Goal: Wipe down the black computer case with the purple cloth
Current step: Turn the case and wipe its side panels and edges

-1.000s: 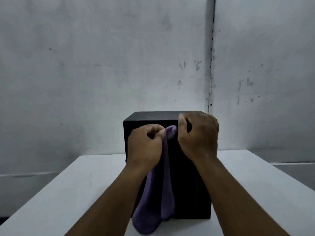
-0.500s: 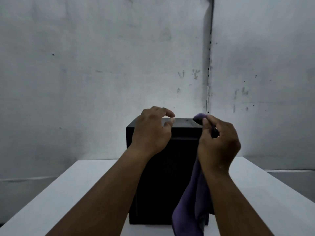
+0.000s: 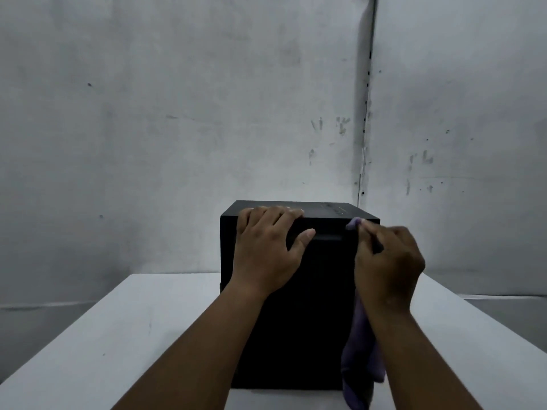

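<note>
The black computer case (image 3: 319,291) stands upright on the white table, its front face towards me. My left hand (image 3: 268,250) rests on the case's top front edge, fingers laid flat over the top and thumb stretched along the front. My right hand (image 3: 387,261) pinches the purple cloth (image 3: 359,359) near the case's top right corner. A tip of the cloth pokes out above the fingers, and the rest hangs down along the front right edge of the case to the table.
The white table (image 3: 124,335) spreads to both sides of the case. A grey, marked wall (image 3: 177,128) with a vertical seam stands close behind it.
My left hand let go of the cloth and settled flat on the case's top edge. My right hand carried the cloth from the middle to the right corner, then lowered slightly.
</note>
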Demonstrator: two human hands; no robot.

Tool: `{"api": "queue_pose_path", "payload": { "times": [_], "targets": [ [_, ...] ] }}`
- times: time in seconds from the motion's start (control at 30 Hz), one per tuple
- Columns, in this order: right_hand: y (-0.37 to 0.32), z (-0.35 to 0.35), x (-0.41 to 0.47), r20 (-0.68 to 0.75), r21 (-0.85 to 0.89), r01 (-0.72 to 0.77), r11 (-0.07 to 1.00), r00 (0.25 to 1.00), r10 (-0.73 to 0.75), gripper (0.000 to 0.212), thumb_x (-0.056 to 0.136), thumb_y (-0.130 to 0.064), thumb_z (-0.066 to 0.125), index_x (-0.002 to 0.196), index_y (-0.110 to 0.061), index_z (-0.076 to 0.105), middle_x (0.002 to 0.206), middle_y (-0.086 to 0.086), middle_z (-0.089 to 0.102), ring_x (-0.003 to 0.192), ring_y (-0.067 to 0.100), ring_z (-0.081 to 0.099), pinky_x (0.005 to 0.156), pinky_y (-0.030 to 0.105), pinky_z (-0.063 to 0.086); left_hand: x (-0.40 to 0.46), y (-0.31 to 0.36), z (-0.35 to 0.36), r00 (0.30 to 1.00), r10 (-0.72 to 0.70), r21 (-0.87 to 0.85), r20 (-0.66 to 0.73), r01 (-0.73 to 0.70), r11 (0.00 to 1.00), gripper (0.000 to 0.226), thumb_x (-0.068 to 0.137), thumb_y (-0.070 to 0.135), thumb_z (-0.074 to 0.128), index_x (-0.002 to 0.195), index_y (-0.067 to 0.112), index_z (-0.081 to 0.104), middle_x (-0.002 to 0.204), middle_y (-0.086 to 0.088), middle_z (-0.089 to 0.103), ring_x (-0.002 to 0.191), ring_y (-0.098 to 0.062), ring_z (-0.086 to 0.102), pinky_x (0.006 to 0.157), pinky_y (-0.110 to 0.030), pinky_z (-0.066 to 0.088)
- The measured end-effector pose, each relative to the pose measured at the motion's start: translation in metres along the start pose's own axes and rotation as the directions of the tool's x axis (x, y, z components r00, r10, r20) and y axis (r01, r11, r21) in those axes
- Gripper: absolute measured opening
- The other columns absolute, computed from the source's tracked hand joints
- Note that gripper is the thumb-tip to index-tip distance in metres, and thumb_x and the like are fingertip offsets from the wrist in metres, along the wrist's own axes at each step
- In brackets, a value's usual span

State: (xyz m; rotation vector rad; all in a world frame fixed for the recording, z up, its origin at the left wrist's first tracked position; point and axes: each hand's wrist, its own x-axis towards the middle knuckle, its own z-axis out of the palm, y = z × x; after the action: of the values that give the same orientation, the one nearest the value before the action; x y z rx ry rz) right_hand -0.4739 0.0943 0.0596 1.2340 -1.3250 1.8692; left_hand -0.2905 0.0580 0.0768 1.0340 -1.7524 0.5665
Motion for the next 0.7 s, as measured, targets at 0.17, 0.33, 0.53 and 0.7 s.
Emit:
{"api": "queue_pose_path", "payload": {
  "times": [0.17,0.33,0.53,0.7],
  "targets": [
    [0.009,0.003,-0.013,-0.002,-0.018,-0.03,0.999,1.0,0.03,0.002,0.088,-0.002,0.079,0.089,-0.003,0.079,0.076,0.009,0.061,0.065,0.015,0.049,0.063,0.013,0.03,-0.002,-0.001,0.009,0.996,0.019,0.001,-0.091,-0.019,1.0,0.04,0.097,0.058,0.056,0.122,0.03,0.069,0.117,0.012,0.068,0.114,-0.015,0.056,0.107,-0.037,0.036],
    [0.026,-0.009,-0.072,0.036,-0.03,-0.011,0.999,0.999,0.012,0.01,0.086,-0.007,0.077,0.089,0.003,0.077,0.074,0.01,0.062,0.063,0.013,0.048,0.063,0.009,0.033,-0.003,-0.001,0.011,0.993,0.015,-0.001,-0.121,-0.015,1.0,0.039,0.095,0.057,0.059,0.119,0.029,0.071,0.115,0.012,0.069,0.113,-0.015,0.057,0.106,-0.038,0.037],
    [0.023,-0.004,-0.047,0.01,-0.049,0.026,0.998,1.0,-0.025,0.003,0.086,0.001,0.08,0.088,0.001,0.078,0.075,0.011,0.062,0.064,0.016,0.051,0.066,0.009,0.033,-0.003,-0.001,0.011,0.993,0.008,-0.017,-0.119,-0.01,1.0,0.04,0.094,0.057,0.058,0.119,0.029,0.07,0.116,0.013,0.069,0.114,-0.015,0.057,0.108,-0.037,0.035],
    [0.017,0.007,-0.009,-0.098,-0.03,0.04,0.999,0.994,-0.043,0.004,0.091,-0.002,0.075,0.093,-0.001,0.078,0.079,0.014,0.063,0.067,0.018,0.052,0.066,0.015,0.029,-0.003,-0.001,0.01,0.994,0.002,-0.03,-0.11,-0.006,1.0,0.04,0.093,0.058,0.058,0.119,0.029,0.07,0.117,0.013,0.069,0.115,-0.014,0.056,0.108,-0.037,0.034]
  ]
}}
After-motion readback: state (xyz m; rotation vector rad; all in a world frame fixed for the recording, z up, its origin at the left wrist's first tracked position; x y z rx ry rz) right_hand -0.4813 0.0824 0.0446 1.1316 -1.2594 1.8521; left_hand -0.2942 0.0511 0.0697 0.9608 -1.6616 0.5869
